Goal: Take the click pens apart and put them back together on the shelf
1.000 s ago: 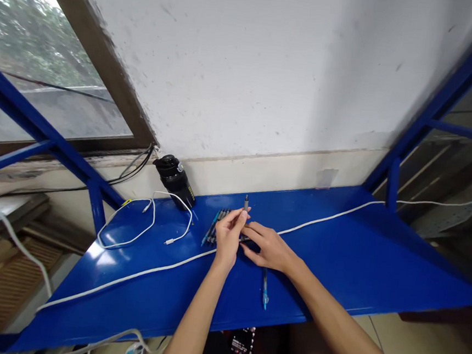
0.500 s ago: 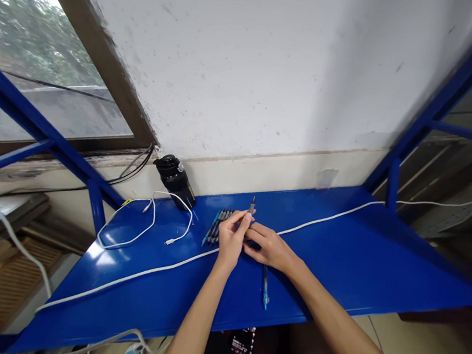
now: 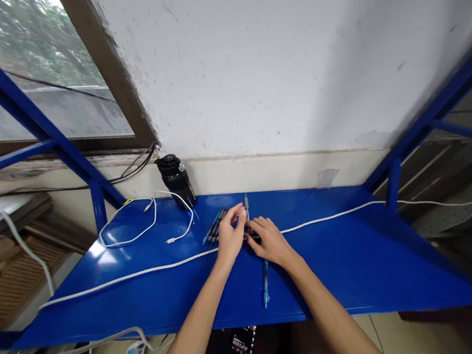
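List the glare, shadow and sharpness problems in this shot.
Head view: white glare on the left end of the blue table; head view: washed-out sky through the window; head view: grey shading down the right part of the wall; head view: fine detail on the bunched pens is too soft to make out.

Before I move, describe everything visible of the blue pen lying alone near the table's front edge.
The blue pen is slim and straight, apparently plastic, with a darker middle and a brighter blue near end that carries a pale piece on its side. It lies flat on the blue table, roughly pointing away from the person. Its far end sits close to the right hand; whether they touch is not clear.
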Demonstrator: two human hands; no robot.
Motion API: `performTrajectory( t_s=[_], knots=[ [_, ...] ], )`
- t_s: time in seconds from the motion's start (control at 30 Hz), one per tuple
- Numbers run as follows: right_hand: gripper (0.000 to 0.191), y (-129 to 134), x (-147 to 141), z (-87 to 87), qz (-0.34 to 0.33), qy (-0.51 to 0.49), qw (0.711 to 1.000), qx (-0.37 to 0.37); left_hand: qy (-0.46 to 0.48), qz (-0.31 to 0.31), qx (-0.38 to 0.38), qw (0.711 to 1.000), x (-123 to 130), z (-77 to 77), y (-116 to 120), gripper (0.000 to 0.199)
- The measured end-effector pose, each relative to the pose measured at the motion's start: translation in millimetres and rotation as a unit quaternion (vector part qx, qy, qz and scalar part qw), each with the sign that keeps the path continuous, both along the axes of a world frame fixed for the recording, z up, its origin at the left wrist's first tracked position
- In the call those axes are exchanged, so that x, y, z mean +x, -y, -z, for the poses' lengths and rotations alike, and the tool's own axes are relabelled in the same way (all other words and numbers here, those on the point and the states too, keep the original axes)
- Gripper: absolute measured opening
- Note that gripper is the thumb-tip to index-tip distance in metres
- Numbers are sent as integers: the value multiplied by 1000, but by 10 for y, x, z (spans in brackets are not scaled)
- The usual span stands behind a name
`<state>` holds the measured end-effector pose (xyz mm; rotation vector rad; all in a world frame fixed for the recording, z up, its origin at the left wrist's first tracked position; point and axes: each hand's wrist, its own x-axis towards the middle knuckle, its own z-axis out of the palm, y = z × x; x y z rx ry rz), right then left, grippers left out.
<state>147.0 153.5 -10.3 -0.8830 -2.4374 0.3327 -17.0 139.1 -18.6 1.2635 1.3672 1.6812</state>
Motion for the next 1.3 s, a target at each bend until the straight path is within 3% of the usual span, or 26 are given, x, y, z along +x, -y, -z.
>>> performTrajectory(
  t_s=[0.27, 0.73, 0.8, 0.9, 1.03, 1.13, 1.2, 1.3],
  knots=[
    [26, -51, -53, 22, 37, 41, 998, -40, 26, -9, 14, 1000, 29, -52, 28, 37],
    [22, 15, -38, -14, -58, -18, 997, -49, 18, -5, 20, 1000, 39, -90, 53, 33],
    [25, -16, 13, -45, -38, -67, 996, -53, 29, -15, 21, 999, 27, -100, 52, 35],
    [24, -32, 169, -124, 47, -123, 989, -66, 51, -35, 26, 998, 1, -124, 47, 38],
    [44, 213, 403, -223, 179, -6, 979, -99, 62, -53, 29, 996, -29, -168, 45, 38],
    [53, 557, 465, -203, 179, 106, 972, -113, 12, -13, 20, 1000, -26, -162, 46, 32],
    [43, 755, 455, -163, 176, 149, 965, -122, -82, 27, 12, 996, -9, -121, 50, 28],
    [27, 911, 428, -163, 159, 132, 968, -141, -265, 45, 11, 963, 21, -27, 61, 25]
  ],
)
